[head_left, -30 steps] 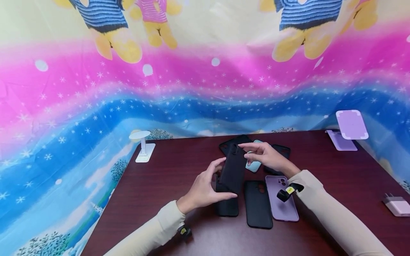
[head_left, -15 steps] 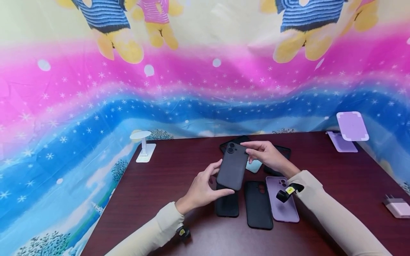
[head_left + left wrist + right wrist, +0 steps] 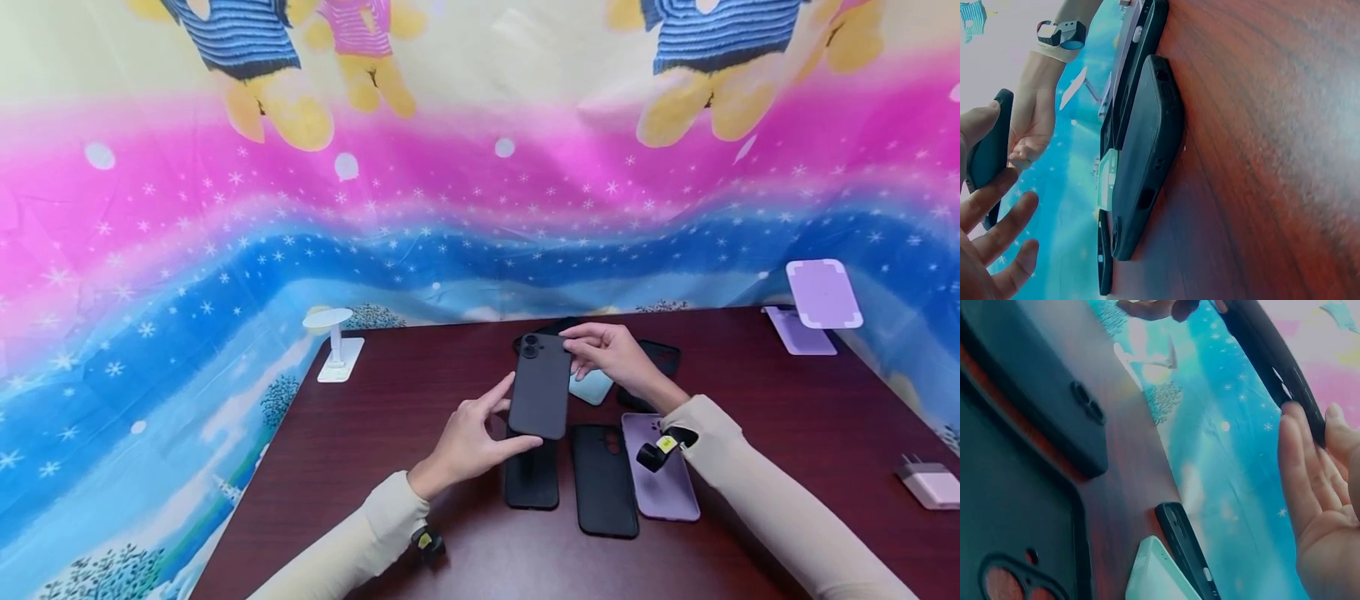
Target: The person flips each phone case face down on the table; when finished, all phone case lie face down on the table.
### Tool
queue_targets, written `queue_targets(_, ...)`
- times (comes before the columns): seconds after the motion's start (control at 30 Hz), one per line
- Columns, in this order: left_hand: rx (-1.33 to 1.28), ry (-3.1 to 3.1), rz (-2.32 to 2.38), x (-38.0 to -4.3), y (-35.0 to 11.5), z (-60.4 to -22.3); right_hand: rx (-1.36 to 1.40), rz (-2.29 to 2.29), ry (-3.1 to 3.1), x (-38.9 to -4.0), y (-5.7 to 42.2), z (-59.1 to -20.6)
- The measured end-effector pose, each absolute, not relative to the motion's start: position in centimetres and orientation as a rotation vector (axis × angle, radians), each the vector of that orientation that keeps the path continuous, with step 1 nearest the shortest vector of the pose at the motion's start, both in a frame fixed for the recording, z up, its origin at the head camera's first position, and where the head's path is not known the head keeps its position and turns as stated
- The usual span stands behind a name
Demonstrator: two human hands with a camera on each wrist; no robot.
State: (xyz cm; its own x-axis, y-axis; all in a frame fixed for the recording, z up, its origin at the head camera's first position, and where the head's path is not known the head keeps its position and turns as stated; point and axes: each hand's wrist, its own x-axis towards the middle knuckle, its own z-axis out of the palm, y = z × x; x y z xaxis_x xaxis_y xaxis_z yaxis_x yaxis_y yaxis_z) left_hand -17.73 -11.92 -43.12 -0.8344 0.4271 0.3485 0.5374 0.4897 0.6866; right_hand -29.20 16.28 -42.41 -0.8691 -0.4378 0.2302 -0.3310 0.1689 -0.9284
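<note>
Both hands hold a black phone case [image 3: 540, 387] above the table, its back with two round lens rings facing the head camera. My left hand [image 3: 476, 437] grips its lower left, thumb along the bottom end and fingers at the left edge. At the top right corner, my right hand [image 3: 611, 358] pinches it between thumb and fingers; the right wrist view shows that case [image 3: 1272, 356] edge-on. Below lie a black case [image 3: 531, 479], a black one with camera cutouts [image 3: 603, 483] and a purple case [image 3: 663, 487]. Behind the right hand sits a mint case [image 3: 592, 387], partly hidden.
More black cases [image 3: 660, 360] lie at the back of the dark wood table [image 3: 420, 375]. A white phone stand [image 3: 339, 368] is at the back left, a purple stand [image 3: 823, 293] at the back right. A charger plug [image 3: 930, 485] lies at the right edge.
The held black case has turned from tilted to nearly upright, its back now facing the head camera. Its top end and the right hand have shifted slightly left; the left hand still grips the lower end.
</note>
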Motion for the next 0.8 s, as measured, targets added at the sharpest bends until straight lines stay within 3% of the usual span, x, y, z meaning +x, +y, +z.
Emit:
queue_targets(0.63, -0.640, -2.880, -1.142, -21.9, -16.9, -44.0, -0.968, -1.138, 2.638, -34.6, 9.7, -41.9)
queue_targets(0.8, -0.624, -2.959, -1.060, -23.1, -17.4, -44.9, -0.886, -1.038, 2.674, -35.3, 8.3, -42.7)
